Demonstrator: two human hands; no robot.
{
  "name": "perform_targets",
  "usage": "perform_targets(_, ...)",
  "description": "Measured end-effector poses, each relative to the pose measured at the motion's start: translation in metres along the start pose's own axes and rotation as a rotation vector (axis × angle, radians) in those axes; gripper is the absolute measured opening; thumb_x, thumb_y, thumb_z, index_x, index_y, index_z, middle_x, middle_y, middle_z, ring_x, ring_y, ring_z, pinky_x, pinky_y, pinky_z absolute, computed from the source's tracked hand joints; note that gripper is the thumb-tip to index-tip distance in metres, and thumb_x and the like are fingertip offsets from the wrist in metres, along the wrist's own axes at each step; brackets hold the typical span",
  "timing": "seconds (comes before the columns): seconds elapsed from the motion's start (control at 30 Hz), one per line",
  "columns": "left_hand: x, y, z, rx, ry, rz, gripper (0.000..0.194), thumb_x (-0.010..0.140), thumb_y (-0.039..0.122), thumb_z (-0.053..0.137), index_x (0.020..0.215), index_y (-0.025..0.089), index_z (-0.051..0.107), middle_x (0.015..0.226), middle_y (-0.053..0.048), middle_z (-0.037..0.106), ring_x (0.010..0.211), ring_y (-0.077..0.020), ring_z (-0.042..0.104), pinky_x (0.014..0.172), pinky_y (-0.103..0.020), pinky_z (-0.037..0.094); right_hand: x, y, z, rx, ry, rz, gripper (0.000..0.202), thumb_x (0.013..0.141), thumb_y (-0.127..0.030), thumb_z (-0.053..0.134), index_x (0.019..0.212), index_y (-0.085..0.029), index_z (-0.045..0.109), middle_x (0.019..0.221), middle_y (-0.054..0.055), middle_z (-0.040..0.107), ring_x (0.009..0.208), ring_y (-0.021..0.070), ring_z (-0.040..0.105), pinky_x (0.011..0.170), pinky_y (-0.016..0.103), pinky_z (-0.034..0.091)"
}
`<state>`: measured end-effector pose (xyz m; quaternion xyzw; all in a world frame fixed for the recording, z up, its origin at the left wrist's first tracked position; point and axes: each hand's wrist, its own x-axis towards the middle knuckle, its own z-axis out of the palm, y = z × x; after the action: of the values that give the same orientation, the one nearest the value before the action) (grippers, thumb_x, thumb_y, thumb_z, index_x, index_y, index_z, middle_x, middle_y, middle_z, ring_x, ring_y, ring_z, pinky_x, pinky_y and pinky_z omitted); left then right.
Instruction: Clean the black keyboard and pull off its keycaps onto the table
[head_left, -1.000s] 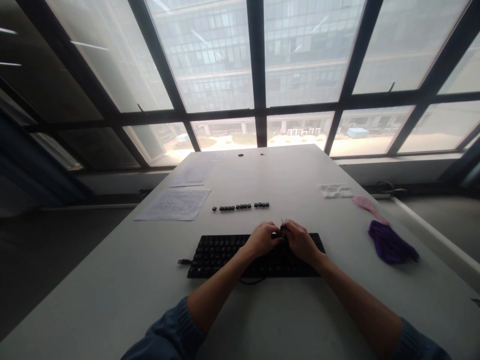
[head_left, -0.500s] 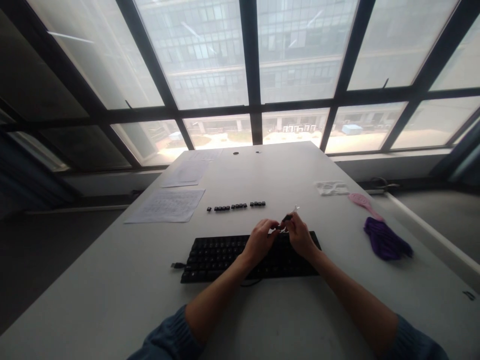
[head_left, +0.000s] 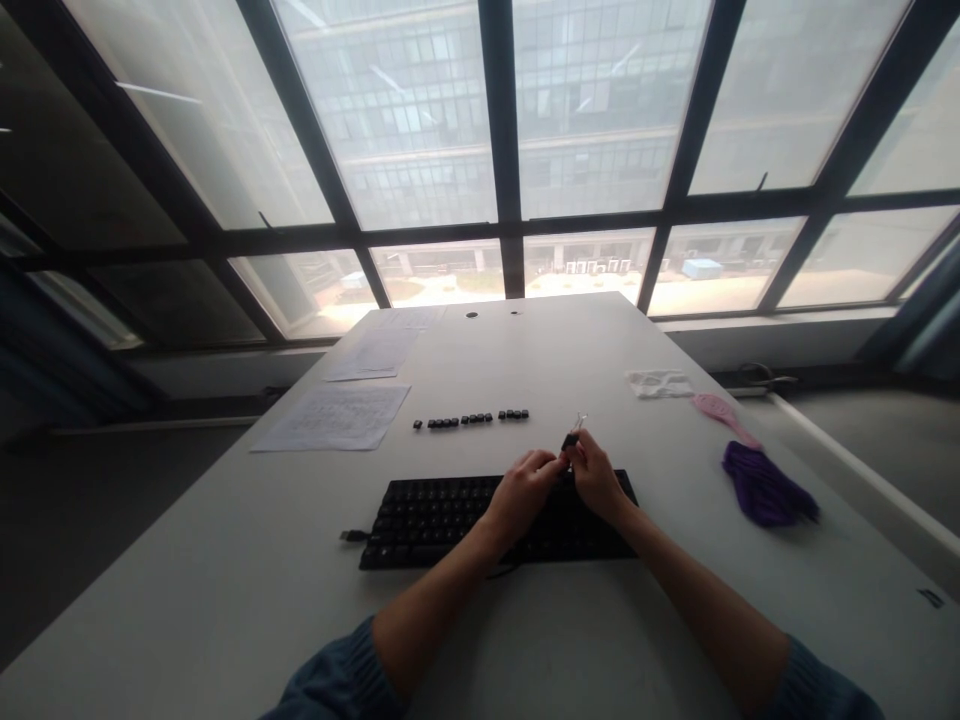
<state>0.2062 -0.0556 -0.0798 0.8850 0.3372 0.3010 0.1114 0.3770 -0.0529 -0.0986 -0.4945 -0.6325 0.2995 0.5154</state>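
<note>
A black keyboard point(head_left: 442, 515) lies on the white table, its right part partly covered by my hands. Above its upper right part, my right hand point(head_left: 595, 472) is closed on a small tool point(head_left: 571, 440) with a black body and thin wire loops point(head_left: 581, 421) sticking up. My left hand point(head_left: 526, 487) is closed, its fingertips touching the tool's lower end; whatever small item it pinches is too hidden to name. Behind the keyboard, several black keycaps point(head_left: 477, 418) stand in a row of small groups.
Written papers point(head_left: 330, 417) lie at the left of the table point(head_left: 480, 360). On the right are a white cloth point(head_left: 660, 384), a pink brush point(head_left: 718, 411) and a purple cloth item point(head_left: 766, 485). A USB plug point(head_left: 354, 536) sits left of the keyboard.
My left fingertips have moved slightly right, against the tool. The tool in my right hand has shifted a little left and now stands more upright. The view has tilted slightly.
</note>
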Motion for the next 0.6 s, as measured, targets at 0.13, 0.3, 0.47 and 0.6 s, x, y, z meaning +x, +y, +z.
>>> perform_targets(0.13, 0.000, 0.002, -0.004, -0.064, 0.069, -0.049, 0.025, 0.091, 0.014, 0.057, 0.110, 0.025, 0.068, 0.114, -0.007, 0.064, 0.105, -0.0202, 0.059, 0.092, -0.035, 0.051, 0.000, 0.000, 0.000, 0.025, 0.014, 0.007, 0.009, 0.094, -0.032, 0.043, 0.094, -0.023, 0.048, 0.072, -0.001, 0.061, 0.067, 0.0173, 0.059, 0.066, 0.029, 0.045)
perform_targets(0.3, 0.031, -0.020, -0.023, -0.119, 0.139, -0.239, 0.014, 0.081, 0.019, 0.069, 0.095, 0.022, 0.071, 0.096, -0.004, 0.068, 0.085, -0.0184, 0.062, 0.083, -0.033, 0.052, 0.003, 0.001, 0.000, 0.044, 0.104, 0.014, 0.009, 0.095, -0.030, 0.041, 0.091, -0.023, 0.047, 0.076, 0.001, 0.063, 0.069, 0.0172, 0.059, 0.068, 0.029, 0.045)
perform_targets(0.47, 0.088, -0.065, -0.025, 0.135, 0.025, -0.331, 0.016, 0.079, 0.021, 0.073, 0.095, 0.024, 0.075, 0.097, -0.004, 0.071, 0.097, -0.0223, 0.060, 0.094, -0.037, 0.045, 0.005, 0.005, 0.002, 0.072, 0.080, 0.017, 0.010, 0.094, -0.030, 0.041, 0.091, -0.023, 0.047, 0.077, 0.002, 0.063, 0.070, 0.0176, 0.060, 0.069, 0.030, 0.047)
perform_targets(0.6, 0.112, -0.089, -0.008, 0.216, -0.020, -0.388, 0.015, 0.072, 0.023, 0.079, 0.087, 0.026, 0.077, 0.109, -0.006, 0.067, 0.110, -0.0293, 0.053, 0.096, -0.045, 0.041, 0.005, 0.005, 0.002, 0.080, 0.080, 0.007, 0.009, 0.094, -0.029, 0.042, 0.090, -0.023, 0.048, 0.077, 0.002, 0.064, 0.072, 0.0175, 0.061, 0.070, 0.030, 0.048)
